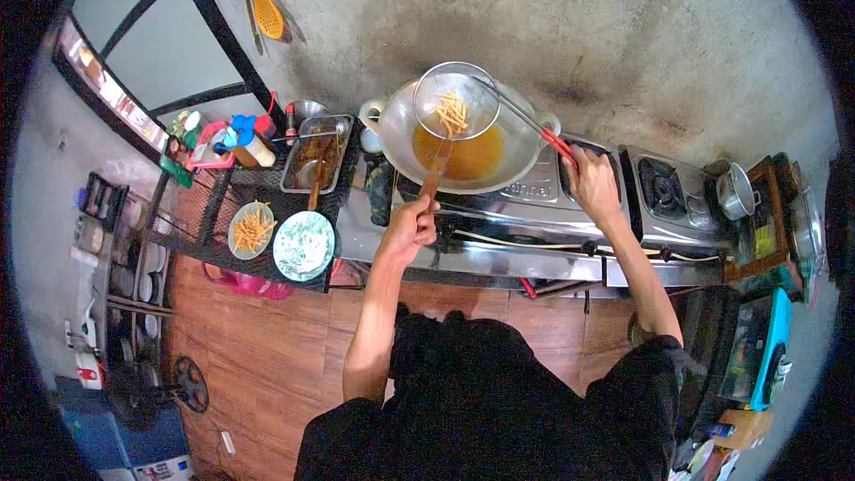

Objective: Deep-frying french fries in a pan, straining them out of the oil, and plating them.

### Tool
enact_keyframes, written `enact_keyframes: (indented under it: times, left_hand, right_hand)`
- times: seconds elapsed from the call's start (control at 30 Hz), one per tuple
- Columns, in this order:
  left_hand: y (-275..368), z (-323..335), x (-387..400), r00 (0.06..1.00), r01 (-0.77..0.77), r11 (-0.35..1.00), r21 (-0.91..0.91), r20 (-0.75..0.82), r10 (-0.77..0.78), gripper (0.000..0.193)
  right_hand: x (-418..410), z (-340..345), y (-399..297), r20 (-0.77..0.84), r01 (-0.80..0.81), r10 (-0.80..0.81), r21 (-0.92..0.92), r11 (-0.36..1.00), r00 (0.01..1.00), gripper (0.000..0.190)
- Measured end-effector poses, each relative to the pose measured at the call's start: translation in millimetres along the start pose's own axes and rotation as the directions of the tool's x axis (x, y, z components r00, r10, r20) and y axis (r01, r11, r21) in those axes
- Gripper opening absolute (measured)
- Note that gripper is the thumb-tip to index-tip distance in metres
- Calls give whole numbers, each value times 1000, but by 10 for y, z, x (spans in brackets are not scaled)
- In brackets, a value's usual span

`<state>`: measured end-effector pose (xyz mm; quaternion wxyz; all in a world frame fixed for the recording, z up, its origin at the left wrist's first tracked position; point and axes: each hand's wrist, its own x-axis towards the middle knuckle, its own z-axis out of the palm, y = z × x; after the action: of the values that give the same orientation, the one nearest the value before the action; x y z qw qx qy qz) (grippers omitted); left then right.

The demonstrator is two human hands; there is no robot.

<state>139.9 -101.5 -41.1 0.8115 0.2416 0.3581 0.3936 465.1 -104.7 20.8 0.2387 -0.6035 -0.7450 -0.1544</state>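
Observation:
My left hand (pixel 411 228) grips the wooden handle of a round wire-mesh strainer (pixel 427 88), which is over a large metal wok (pixel 397 140). A small heap of french fries (pixel 452 112) lies in the strainer. Brown-yellow oil (pixel 471 157) covers the wok's bottom. My right hand (pixel 593 186) is closed around the red handles of metal tongs (pixel 521 113), whose tips reach over the strainer's right rim. On the left, a bowl holds more french fries (pixel 254 230), beside a green-and-white plate (pixel 304 246).
The wok stands on a steel gas stove (pixel 534 190); another burner (pixel 661 187) and a metal pot (pixel 735 192) are to the right. A metal tray (pixel 288 174) holding a wooden-handled utensil, and several bottles (pixel 260 150), stand left. Utensils (pixel 267 13) hang on the wall.

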Motion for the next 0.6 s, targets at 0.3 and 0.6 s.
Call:
enact_keyframes:
  times: [0.3,0.6]
  left_hand:
    - [28,33,-35,1000,-5,998,59,-7,6,24]
    - [-9,-39,-63,1000,-9,997,82,4,9,26]
  right_hand:
    - [-59,47,-23,17,2,-2,29,1000,1000,19]
    - [-22,91,2,51,20,-22,45,999,998,21]
